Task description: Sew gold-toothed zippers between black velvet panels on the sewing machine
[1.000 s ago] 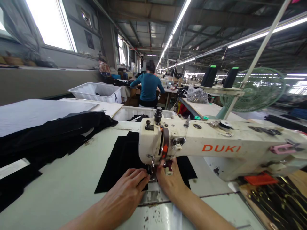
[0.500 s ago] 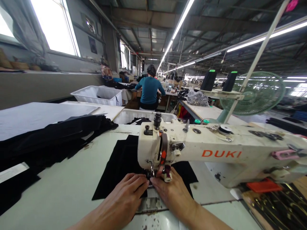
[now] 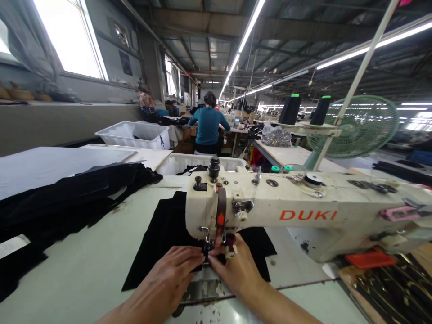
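Note:
A white sewing machine [image 3: 256, 202] lettered DUKI stands in front of me, its needle end above black fabric [image 3: 151, 243]. The fabric lies flat on the machine table [image 3: 87, 270] and shows on both sides of the machine head. My left hand [image 3: 172, 274] is closed at the fabric's near edge, left of the presser foot, fingertips gathered. Just right of the foot, my right hand [image 3: 239, 270] pinches the edge between thumb and fingers, which are partly hidden behind the machine's attachments. The fingertips of both hands almost meet. The needle point cannot be made out.
Piled black fabric pieces [image 3: 74, 193] lie along the left. White bins [image 3: 135, 135] stand beyond the table. Thread cones [image 3: 290, 110] and a green fan [image 3: 354, 128] are at the right. A red tray [image 3: 371, 259] sits under the machine arm. A person in teal [image 3: 207, 128] sits ahead, back turned.
The view has shifted slightly. The left part of the black fabric has come a little nearer to me. More black fabric shows between my right thumb and fingers; both hands stay by the presser foot.

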`<act>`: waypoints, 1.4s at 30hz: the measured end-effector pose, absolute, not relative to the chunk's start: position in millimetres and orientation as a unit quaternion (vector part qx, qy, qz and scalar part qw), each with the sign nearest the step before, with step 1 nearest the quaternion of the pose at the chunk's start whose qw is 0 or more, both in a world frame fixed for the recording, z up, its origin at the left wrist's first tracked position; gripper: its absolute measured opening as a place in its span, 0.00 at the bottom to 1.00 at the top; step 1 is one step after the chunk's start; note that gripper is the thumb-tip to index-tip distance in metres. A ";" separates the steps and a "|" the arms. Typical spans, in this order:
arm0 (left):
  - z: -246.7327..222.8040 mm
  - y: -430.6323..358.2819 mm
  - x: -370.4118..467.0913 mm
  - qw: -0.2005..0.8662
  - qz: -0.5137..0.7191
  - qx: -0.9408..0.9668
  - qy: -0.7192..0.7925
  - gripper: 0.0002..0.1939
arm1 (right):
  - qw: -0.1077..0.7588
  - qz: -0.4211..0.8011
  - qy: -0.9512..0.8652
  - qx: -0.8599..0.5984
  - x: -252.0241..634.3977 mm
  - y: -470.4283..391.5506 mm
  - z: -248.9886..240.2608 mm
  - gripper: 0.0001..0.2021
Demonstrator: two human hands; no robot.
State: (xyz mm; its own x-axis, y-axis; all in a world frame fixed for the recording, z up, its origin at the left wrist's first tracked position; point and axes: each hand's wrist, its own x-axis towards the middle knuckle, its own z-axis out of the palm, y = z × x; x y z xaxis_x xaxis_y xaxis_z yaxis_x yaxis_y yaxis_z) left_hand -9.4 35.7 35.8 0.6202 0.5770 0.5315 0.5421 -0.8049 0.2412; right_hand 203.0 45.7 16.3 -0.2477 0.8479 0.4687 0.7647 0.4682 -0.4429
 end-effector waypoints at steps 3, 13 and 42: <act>40.7 35.1 -6.9 -0.012 0.284 0.917 0.278 0.20 | 0.329 0.054 -0.802 -0.495 207.9 43.9 18.4 0.04; 15.3 49.2 -11.2 0.000 0.263 0.926 0.269 0.30 | 0.319 -0.027 -0.857 -0.404 211.4 42.5 23.8 0.08; 47.2 40.6 -17.8 0.047 0.246 0.899 0.359 0.18 | 0.342 0.000 -0.855 -0.390 222.1 41.3 34.1 0.06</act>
State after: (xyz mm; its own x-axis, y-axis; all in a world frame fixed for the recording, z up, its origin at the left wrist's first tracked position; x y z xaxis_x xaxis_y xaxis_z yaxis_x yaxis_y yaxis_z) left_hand -17.8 40.6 47.2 0.6207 0.6689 0.4090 0.6230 -0.7375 0.2608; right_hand 222.1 41.3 34.1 -0.4613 0.6675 0.5845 0.6673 0.6952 -0.2672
